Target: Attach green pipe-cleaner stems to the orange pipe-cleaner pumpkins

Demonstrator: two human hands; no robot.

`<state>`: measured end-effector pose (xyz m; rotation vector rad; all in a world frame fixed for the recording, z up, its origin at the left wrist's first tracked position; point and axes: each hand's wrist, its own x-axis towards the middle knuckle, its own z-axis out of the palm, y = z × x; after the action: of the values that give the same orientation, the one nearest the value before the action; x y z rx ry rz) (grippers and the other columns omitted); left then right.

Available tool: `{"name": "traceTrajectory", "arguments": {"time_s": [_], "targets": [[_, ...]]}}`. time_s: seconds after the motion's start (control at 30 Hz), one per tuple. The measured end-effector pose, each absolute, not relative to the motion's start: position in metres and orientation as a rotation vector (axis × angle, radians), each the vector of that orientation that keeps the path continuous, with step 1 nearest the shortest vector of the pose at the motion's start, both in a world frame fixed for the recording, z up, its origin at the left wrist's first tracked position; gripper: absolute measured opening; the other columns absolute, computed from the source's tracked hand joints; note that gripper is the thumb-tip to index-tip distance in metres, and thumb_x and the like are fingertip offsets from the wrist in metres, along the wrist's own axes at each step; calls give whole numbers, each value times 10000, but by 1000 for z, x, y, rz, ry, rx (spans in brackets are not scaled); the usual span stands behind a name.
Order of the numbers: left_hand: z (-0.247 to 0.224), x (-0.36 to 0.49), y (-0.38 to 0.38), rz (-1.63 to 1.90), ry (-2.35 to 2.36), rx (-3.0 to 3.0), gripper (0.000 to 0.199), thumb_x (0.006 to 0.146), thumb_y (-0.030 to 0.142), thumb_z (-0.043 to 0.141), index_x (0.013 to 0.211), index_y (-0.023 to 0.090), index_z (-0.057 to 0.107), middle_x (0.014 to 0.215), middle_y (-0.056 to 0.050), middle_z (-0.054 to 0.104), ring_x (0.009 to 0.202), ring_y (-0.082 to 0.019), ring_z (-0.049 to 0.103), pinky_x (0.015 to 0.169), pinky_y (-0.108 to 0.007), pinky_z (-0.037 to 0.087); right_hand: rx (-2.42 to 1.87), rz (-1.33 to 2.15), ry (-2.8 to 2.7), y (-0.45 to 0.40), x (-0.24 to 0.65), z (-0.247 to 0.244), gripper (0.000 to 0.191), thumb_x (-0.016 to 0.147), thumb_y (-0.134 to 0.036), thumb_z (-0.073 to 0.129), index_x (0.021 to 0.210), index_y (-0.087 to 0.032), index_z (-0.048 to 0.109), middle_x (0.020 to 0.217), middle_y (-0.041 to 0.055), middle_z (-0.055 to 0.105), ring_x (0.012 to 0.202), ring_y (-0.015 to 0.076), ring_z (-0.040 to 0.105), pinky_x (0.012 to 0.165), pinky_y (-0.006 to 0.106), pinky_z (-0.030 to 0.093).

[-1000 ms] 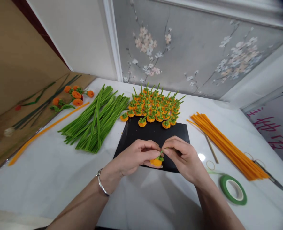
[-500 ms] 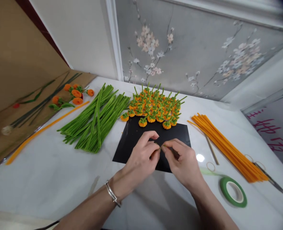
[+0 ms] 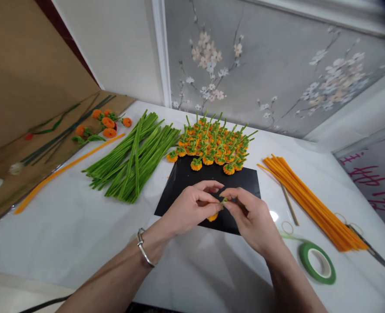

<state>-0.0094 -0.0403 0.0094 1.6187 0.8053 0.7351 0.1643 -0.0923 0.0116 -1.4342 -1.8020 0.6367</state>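
Observation:
Both hands meet over a black sheet on the white table. My left hand, with a silver bracelet at its wrist, is closed, thumb and index finger pinching the green part of a small flower. The flower's orange head shows just below those fingertips. My right hand pinches the same green part from the other side. Beyond the sheet stand several orange flowers with green stems pointing up. Left of them lies a pile of green fuzzy stems.
On the right lie orange fuzzy stems, a thin stick, scissors and a green tape roll. On the left are a long orange stem and finished orange flowers on brown paper.
The orange head has come into sight under my left fingers. My left hand has turned flatter, its wrist shifted left. The whole view has moved slightly.

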Motion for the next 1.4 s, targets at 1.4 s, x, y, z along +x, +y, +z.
{"name": "traceTrajectory", "arguments": {"time_s": [1.4], "targets": [[12,-4,-49,829,826,1573,56,805,150,575,851,161,606,906,-35,581,811,-127,565,734,-263,483,-1453,334,-1785,-92,158,10,136,919,-162,496,809,-194,569,716,-6,589,644,118,568,618,217,435]]}}
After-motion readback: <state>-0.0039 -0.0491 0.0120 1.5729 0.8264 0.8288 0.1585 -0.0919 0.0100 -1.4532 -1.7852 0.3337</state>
